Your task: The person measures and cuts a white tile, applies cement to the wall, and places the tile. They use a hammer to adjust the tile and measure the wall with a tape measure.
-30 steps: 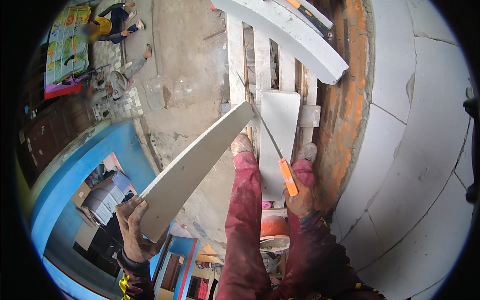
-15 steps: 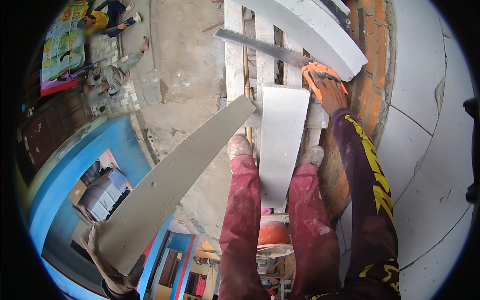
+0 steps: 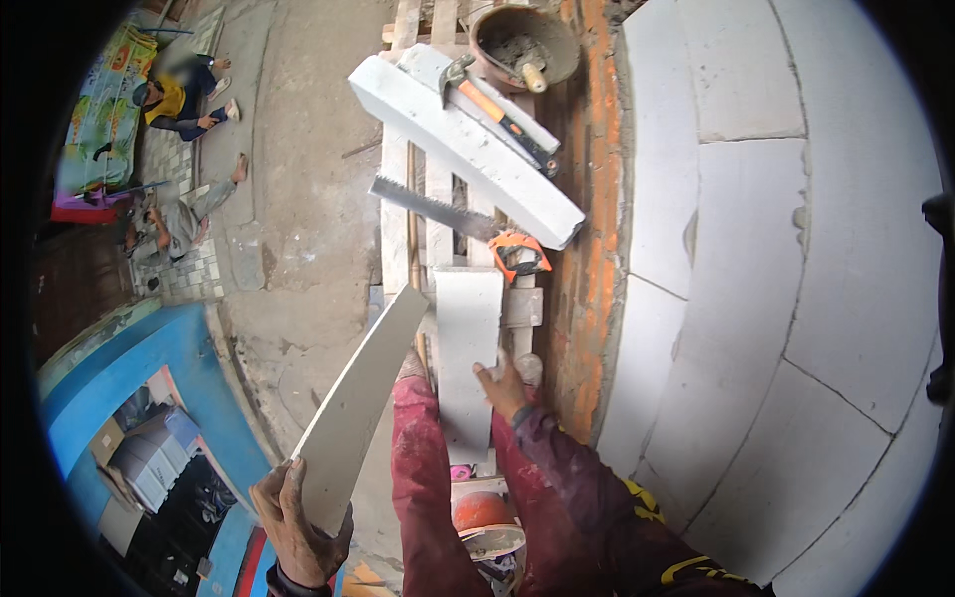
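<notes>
My left hand (image 3: 303, 522) is closed around the lower end of a thin, pale aerated-concrete slab (image 3: 363, 398), which slants upward to the right. A white aerated-concrete block (image 3: 470, 338) lies lengthwise between my feet on wooden slats. At that block's right edge is my right hand (image 3: 504, 388), thumb and forefinger apart, the thumb over its top face; whether the hand presses on it I cannot tell. Just beyond the block rests a handsaw (image 3: 517, 256) with an orange handle, its toothed blade pointing left across the slats.
Farther off, a hammer (image 3: 502, 114) lies on stacked white blocks (image 3: 468, 149), beside a mortar bucket (image 3: 487, 45) holding a trowel (image 3: 534, 78). A block wall (image 3: 736, 249) and brick ledge (image 3: 597, 199) run along the right. Two people sit at left. An orange bucket (image 3: 482, 510) stands between my legs.
My right hand has let go of the handsaw and come back to the white block's edge. The slab in my left hand has turned more upright and edge-on. My view has shifted.
</notes>
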`<state>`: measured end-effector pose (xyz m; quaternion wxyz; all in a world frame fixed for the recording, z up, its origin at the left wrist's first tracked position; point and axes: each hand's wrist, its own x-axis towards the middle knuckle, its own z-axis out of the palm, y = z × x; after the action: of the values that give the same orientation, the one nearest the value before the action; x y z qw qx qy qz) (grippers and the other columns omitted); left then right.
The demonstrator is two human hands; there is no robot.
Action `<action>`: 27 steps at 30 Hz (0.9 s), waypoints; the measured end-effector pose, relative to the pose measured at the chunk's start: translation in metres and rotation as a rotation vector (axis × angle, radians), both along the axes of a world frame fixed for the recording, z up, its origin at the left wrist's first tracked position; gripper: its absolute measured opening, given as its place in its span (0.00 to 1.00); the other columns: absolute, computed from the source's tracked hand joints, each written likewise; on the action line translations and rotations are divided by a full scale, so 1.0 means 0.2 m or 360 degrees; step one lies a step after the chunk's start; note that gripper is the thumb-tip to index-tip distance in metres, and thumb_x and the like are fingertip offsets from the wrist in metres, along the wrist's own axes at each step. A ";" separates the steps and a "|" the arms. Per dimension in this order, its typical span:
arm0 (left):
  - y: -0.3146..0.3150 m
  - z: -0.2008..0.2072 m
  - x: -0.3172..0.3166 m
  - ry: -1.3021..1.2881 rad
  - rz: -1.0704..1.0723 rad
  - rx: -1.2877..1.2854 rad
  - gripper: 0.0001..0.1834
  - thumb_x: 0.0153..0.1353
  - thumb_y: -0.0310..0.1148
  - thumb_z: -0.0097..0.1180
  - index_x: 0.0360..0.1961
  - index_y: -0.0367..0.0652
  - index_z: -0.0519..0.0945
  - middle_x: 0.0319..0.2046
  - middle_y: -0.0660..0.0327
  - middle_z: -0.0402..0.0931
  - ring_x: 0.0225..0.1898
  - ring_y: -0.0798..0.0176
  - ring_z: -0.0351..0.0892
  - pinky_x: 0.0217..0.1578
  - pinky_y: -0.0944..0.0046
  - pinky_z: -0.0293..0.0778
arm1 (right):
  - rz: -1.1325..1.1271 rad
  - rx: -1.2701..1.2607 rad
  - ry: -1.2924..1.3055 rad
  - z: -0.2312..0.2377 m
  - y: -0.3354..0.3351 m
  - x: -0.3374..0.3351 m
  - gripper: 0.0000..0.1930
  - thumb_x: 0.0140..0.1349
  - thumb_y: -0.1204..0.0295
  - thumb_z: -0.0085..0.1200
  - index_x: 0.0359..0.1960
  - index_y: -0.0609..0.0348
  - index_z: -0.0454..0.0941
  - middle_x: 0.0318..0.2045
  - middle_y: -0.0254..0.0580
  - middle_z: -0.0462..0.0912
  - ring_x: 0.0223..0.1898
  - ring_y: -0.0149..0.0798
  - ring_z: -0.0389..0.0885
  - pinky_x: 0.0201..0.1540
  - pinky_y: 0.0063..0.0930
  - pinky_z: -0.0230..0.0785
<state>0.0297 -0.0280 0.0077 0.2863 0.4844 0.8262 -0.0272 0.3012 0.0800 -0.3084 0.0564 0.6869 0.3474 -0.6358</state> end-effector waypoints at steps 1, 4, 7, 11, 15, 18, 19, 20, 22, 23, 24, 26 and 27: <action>0.02 0.00 0.05 -0.0017 0.0014 0.0039 0.51 0.54 0.49 0.70 0.76 0.49 0.59 0.65 0.43 0.66 0.64 0.37 0.66 0.64 0.41 0.64 | -0.0399 -0.0515 0.0214 0.24 -0.07 -0.06 0.51 0.64 0.45 0.64 0.79 0.54 0.47 0.65 0.63 0.71 0.61 0.61 0.77 0.55 0.57 0.77; 0.05 0.00 0.23 -0.0084 0.0080 0.0103 0.52 0.58 0.58 0.68 0.77 0.44 0.59 0.65 0.40 0.68 0.66 0.33 0.66 0.65 0.37 0.64 | -0.0321 -0.0837 0.0685 0.82 -0.11 -0.23 0.60 0.58 0.26 0.51 0.81 0.49 0.37 0.70 0.61 0.64 0.63 0.62 0.75 0.52 0.57 0.79; -0.02 0.01 0.35 -0.0155 -0.0028 0.0187 0.54 0.59 0.57 0.67 0.77 0.40 0.55 0.68 0.39 0.62 0.68 0.34 0.62 0.67 0.38 0.61 | -0.0009 -0.0514 0.0742 1.12 -0.05 -0.36 0.55 0.59 0.28 0.52 0.77 0.57 0.53 0.68 0.56 0.70 0.65 0.53 0.72 0.65 0.46 0.65; -0.13 -0.02 0.46 -0.0288 -0.0178 0.0304 0.57 0.60 0.56 0.66 0.78 0.35 0.48 0.73 0.38 0.55 0.72 0.35 0.58 0.71 0.39 0.57 | 0.0319 -0.0263 0.0289 1.06 -0.05 -0.51 0.59 0.56 0.27 0.54 0.77 0.62 0.53 0.71 0.56 0.65 0.74 0.49 0.60 0.74 0.42 0.53; -0.15 0.02 0.53 -0.0858 0.0143 0.0454 0.59 0.61 0.52 0.66 0.78 0.32 0.43 0.76 0.39 0.50 0.74 0.38 0.55 0.73 0.42 0.55 | 0.0458 -0.0491 0.0652 0.88 -0.13 -0.36 0.45 0.57 0.41 0.65 0.68 0.61 0.70 0.61 0.50 0.78 0.63 0.44 0.72 0.66 0.39 0.60; -0.16 0.03 0.56 -0.1594 0.0775 0.0629 0.59 0.59 0.42 0.69 0.79 0.35 0.41 0.76 0.42 0.50 0.74 0.43 0.56 0.73 0.46 0.57 | 0.0453 -0.0555 0.0455 0.88 -0.16 -0.19 0.37 0.54 0.48 0.68 0.60 0.61 0.76 0.53 0.47 0.82 0.55 0.42 0.77 0.57 0.35 0.66; -0.19 0.01 0.56 -0.2076 0.1457 0.0520 0.63 0.55 0.32 0.71 0.79 0.39 0.36 0.76 0.45 0.50 0.73 0.50 0.58 0.70 0.52 0.62 | 0.0426 -0.0549 0.0431 0.91 -0.14 -0.14 0.35 0.55 0.49 0.67 0.58 0.60 0.77 0.49 0.45 0.83 0.51 0.42 0.79 0.54 0.34 0.68; -0.19 -0.05 0.59 -0.1713 0.1732 0.0746 0.55 0.53 0.32 0.72 0.77 0.37 0.51 0.71 0.46 0.61 0.68 0.51 0.66 0.65 0.53 0.68 | 0.0477 -0.0610 0.0387 0.96 -0.13 -0.11 0.33 0.55 0.50 0.67 0.56 0.60 0.77 0.45 0.43 0.83 0.47 0.41 0.80 0.51 0.34 0.70; -0.21 -0.20 0.57 -0.1606 0.2106 0.0399 0.49 0.62 0.42 0.67 0.78 0.46 0.51 0.71 0.48 0.59 0.61 0.47 0.69 0.53 0.51 0.74 | 0.0545 -0.0582 0.0511 1.10 -0.09 -0.07 0.32 0.56 0.52 0.67 0.56 0.61 0.76 0.41 0.41 0.83 0.43 0.40 0.81 0.46 0.35 0.71; -0.21 -0.29 0.55 -0.1720 0.2282 0.0363 0.47 0.66 0.46 0.63 0.78 0.50 0.50 0.71 0.49 0.59 0.57 0.49 0.72 0.49 0.52 0.76 | 0.0501 -0.0535 0.0489 1.21 -0.08 -0.05 0.38 0.53 0.50 0.68 0.60 0.65 0.73 0.45 0.48 0.84 0.44 0.43 0.82 0.47 0.35 0.71; -0.21 -0.36 0.55 -0.1744 0.2573 0.0156 0.45 0.71 0.49 0.59 0.79 0.53 0.46 0.71 0.50 0.60 0.50 0.56 0.76 0.46 0.56 0.78 | 0.0496 -0.0518 0.0390 1.34 -0.08 0.00 0.45 0.50 0.49 0.68 0.64 0.69 0.70 0.49 0.55 0.84 0.46 0.46 0.84 0.48 0.36 0.72; -0.17 -0.48 0.56 -0.2341 0.2646 0.0049 0.43 0.70 0.53 0.57 0.78 0.54 0.51 0.71 0.57 0.61 0.55 0.52 0.76 0.49 0.53 0.78 | 0.0926 -0.0162 0.0288 1.62 -0.08 0.08 0.51 0.51 0.47 0.68 0.69 0.73 0.63 0.50 0.60 0.83 0.49 0.51 0.84 0.53 0.38 0.72; -0.14 -0.48 0.60 -0.2403 0.2647 0.0137 0.38 0.71 0.54 0.55 0.76 0.52 0.58 0.67 0.61 0.66 0.55 0.54 0.76 0.54 0.47 0.75 | 0.0942 -0.0062 0.0413 1.79 -0.08 0.17 0.54 0.52 0.44 0.67 0.71 0.75 0.59 0.55 0.65 0.81 0.56 0.57 0.81 0.60 0.38 0.69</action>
<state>0.1491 -0.0569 -0.0875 0.6256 -0.3157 0.5077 0.5013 0.3360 0.0646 0.0504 0.2072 0.4681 0.5241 -0.6807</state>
